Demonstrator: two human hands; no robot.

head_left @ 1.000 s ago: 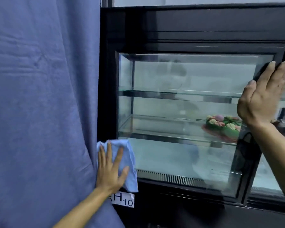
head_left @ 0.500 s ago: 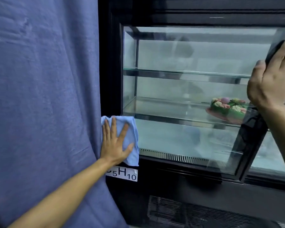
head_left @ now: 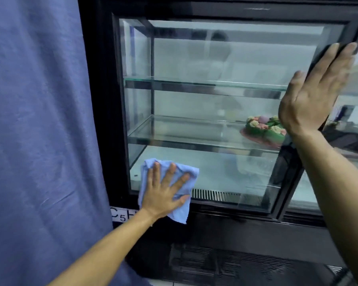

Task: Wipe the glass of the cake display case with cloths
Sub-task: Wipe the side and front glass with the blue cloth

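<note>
One blue curtain (head_left: 39, 131) hangs at 9 o'clock, beside one black display case (head_left: 215, 226) with one glass door (head_left: 205, 65) and two glass shelves inside. One green cake (head_left: 264, 130) sits on the lower shelf, at 3 o'clock. One light blue cloth (head_left: 189, 175) lies at the glass's 7 o'clock corner; the left hand (head_left: 163, 195) presses it with flat, spread fingers. The right hand (head_left: 312, 96), fingers straight, rests flat on the door's right frame.

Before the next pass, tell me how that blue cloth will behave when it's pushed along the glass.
The blue cloth is probably floppy: its lower corner hangs limp below the left hand. It already looks wrinkled near the fingers, so it may bunch when pushed. It seems light, likely sliding easily under flat pressure.
</note>
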